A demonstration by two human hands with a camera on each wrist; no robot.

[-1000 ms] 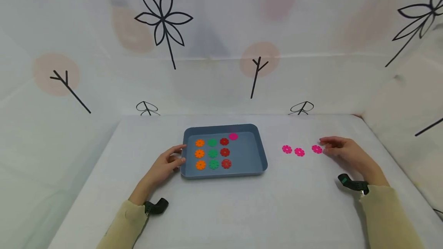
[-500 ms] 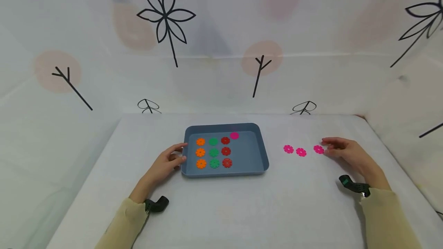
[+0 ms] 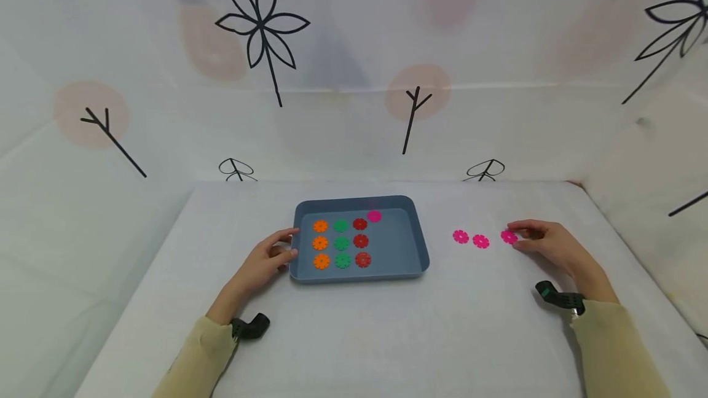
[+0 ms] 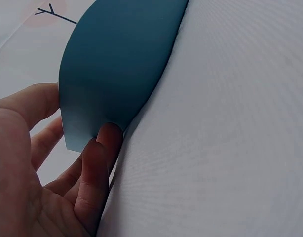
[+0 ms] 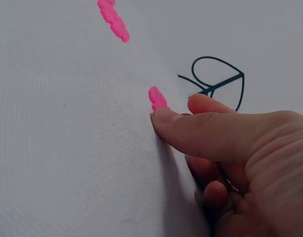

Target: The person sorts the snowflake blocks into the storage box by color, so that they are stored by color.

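A blue-grey tray (image 3: 409,238) lies on the white table, with orange (image 3: 320,242), green (image 3: 342,242) and red notched plastic discs (image 3: 361,241) in columns. One pink disc (image 3: 374,217) lies near its far wall. My left hand (image 3: 265,266) holds the tray's left side, its fingertips against the wall in the left wrist view. Over at the right, my right hand (image 3: 553,250) has thumb and index finger at opposite edges of a pink notched disc (image 3: 509,237), pinching it at the table. In the right wrist view the thumb (image 5: 176,126) covers part of this disc.
Two more pink notched discs (image 3: 461,236) (image 3: 480,241) lie between the tray and my right hand. A white cloth wall (image 3: 343,134) with printed flowers and twigs rises behind the table. Each wrist wears a black strap device (image 3: 558,295).
My right hand has moved slightly left, bringing thumb and index finger round the edges of the rightmost pink disc. My left hand stays at the tray. The head view has shifted slightly.
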